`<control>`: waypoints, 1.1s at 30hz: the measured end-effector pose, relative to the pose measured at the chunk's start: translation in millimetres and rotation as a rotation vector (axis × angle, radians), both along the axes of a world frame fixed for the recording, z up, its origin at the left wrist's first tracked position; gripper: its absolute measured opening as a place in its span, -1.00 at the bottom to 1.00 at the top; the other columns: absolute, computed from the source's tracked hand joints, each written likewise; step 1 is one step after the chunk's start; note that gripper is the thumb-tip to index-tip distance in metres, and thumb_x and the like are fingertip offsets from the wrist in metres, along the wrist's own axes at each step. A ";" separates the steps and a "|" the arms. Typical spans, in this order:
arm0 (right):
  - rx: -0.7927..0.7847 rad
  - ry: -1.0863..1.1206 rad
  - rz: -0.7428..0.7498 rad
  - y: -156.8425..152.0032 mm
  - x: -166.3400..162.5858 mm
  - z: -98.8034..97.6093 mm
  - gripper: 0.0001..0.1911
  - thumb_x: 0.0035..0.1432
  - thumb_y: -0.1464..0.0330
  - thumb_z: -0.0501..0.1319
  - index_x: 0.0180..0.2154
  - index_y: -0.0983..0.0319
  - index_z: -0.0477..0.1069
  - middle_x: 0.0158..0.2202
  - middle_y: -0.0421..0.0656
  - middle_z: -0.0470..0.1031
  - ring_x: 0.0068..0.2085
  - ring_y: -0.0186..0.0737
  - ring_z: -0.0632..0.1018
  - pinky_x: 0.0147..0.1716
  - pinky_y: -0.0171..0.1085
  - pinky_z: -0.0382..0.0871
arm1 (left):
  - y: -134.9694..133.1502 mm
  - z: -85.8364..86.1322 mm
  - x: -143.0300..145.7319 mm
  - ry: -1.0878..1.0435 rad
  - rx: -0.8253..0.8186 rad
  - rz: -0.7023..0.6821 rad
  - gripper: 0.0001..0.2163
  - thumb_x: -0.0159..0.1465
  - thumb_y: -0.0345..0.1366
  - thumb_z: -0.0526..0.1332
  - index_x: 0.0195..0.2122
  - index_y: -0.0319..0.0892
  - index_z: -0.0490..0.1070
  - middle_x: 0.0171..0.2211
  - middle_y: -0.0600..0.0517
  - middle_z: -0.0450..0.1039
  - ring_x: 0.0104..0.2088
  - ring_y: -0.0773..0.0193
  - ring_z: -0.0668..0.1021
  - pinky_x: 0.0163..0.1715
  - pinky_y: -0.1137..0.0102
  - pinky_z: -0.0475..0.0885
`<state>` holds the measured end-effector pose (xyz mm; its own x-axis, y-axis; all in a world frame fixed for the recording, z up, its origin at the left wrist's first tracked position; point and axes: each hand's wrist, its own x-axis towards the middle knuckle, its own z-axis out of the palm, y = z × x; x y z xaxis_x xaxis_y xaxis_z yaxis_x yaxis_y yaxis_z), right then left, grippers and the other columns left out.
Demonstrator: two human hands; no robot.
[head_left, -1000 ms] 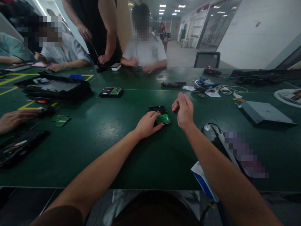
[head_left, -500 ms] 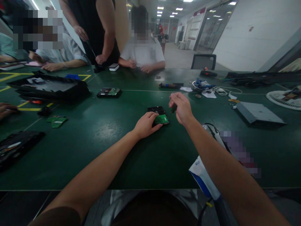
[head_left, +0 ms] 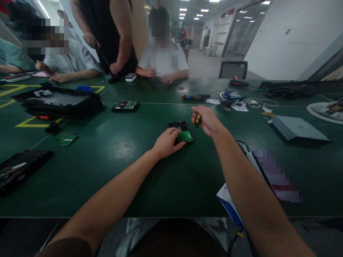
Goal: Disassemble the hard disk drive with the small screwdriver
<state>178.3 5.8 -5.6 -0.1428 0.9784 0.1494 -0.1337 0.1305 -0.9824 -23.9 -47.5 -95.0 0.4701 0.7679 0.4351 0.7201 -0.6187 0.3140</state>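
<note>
A black hard drive (head_left: 179,125) with a green circuit board (head_left: 184,136) lies on the green table (head_left: 125,164) ahead of me. My left hand (head_left: 166,142) rests on the drive's near left side, fingers curled over the board's edge. My right hand (head_left: 207,120) is closed round a small screwdriver (head_left: 197,120) with a yellow and black handle. The tool points down towards the right end of the circuit board.
A second drive (head_left: 125,105) lies further left, with a black tray (head_left: 57,101) and loose green boards (head_left: 66,138) beyond. A grey metal box (head_left: 297,128), cables (head_left: 241,98) and a fan grille (head_left: 325,111) sit to the right. Several people sit or stand at the far side.
My right hand has turned a little, so the screwdriver's yellow handle now shows. A co-worker's hand at the left edge has drawn out of view. My left hand has stayed on the drive.
</note>
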 end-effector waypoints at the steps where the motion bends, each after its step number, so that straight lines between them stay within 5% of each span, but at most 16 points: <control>1: -0.002 0.019 -0.002 0.5 0.7 -0.3 -0.65 0.13 0.15 0.38 -0.49 0.16 0.31 -0.55 -0.28 0.32 -0.54 -0.36 0.41 -0.53 -0.28 0.32 | -0.1 0.4 0.1 0.001 -0.003 -0.002 -0.48 0.36 0.03 0.24 0.23 -0.18 0.35 0.17 -0.19 0.42 0.19 -0.04 0.48 0.19 0.08 0.45; 6: 0.026 0.066 -0.098 -0.2 -1.7 -6.2 -0.49 0.04 -0.07 0.44 -0.49 0.14 0.29 -0.57 -0.29 0.35 -0.54 -0.36 0.43 -0.53 -0.28 0.33 | -0.6 1.4 0.8 0.001 -0.011 0.000 -0.50 0.36 0.00 0.25 0.22 -0.15 0.36 0.16 -0.19 0.44 0.20 -0.04 0.47 0.20 0.07 0.45; 15: 0.097 0.122 -0.184 -22.4 -6.7 -1.6 -0.34 0.06 -0.31 0.23 -0.53 0.13 0.20 -0.60 -0.27 0.32 -0.54 -0.34 0.42 -0.54 -0.28 0.33 | 0.0 0.0 0.2 0.012 0.005 -0.002 -0.50 0.36 0.01 0.25 0.21 -0.18 0.37 0.16 -0.18 0.44 0.19 -0.03 0.47 0.21 0.09 0.43; 23: 0.113 0.150 -0.166 -23.1 -10.6 -10.4 -0.40 0.08 -0.24 0.28 -0.47 0.11 0.21 -0.59 -0.34 0.24 -0.62 -0.41 0.28 -0.64 -0.29 0.15 | 0.9 -0.7 -0.1 0.010 -0.001 -0.006 -0.52 0.36 0.01 0.25 0.19 -0.14 0.38 0.15 -0.17 0.44 0.18 -0.03 0.48 0.18 0.07 0.45; 33: 0.167 0.127 -0.199 -24.5 -9.9 -10.3 -0.37 0.11 -0.30 0.19 -0.47 0.12 0.25 -0.56 -0.28 0.32 -0.54 -0.35 0.42 -0.55 -0.28 0.33 | -0.9 0.7 -0.1 -0.003 0.003 -0.003 -0.52 0.36 -0.01 0.26 0.20 -0.16 0.38 0.15 -0.17 0.44 0.18 -0.03 0.48 0.19 0.09 0.45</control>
